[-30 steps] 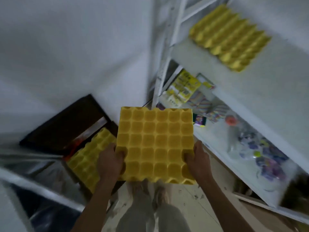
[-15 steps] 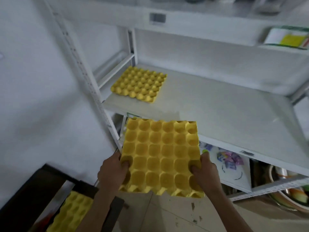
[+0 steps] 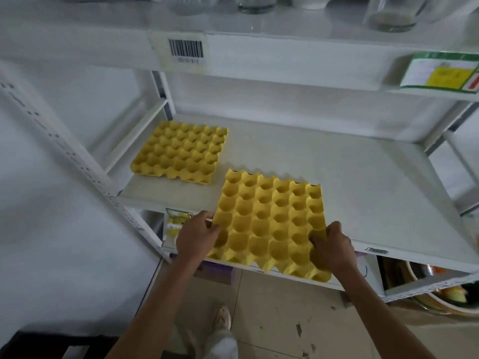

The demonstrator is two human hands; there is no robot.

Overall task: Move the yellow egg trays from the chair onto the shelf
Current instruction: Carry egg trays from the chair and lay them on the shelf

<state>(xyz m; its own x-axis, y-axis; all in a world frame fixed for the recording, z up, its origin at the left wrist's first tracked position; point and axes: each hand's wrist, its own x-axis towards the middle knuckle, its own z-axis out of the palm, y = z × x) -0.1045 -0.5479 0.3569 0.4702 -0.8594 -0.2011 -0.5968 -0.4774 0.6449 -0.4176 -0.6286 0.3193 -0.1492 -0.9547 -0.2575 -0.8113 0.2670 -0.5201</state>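
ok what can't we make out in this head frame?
- Held egg tray: whether it rests on the shelf or hovers; near edge overhangs.
- Fingertips of left hand and right hand: hidden under the tray.
- Chair: cut off at bottom-left.
- Barcode label digits: blurred.
- Glassware on the top shelf: cropped by the top edge.

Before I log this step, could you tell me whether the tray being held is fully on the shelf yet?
Not yet: the held tray overhangs the shelf front edge, gripped by left hand and right hand.
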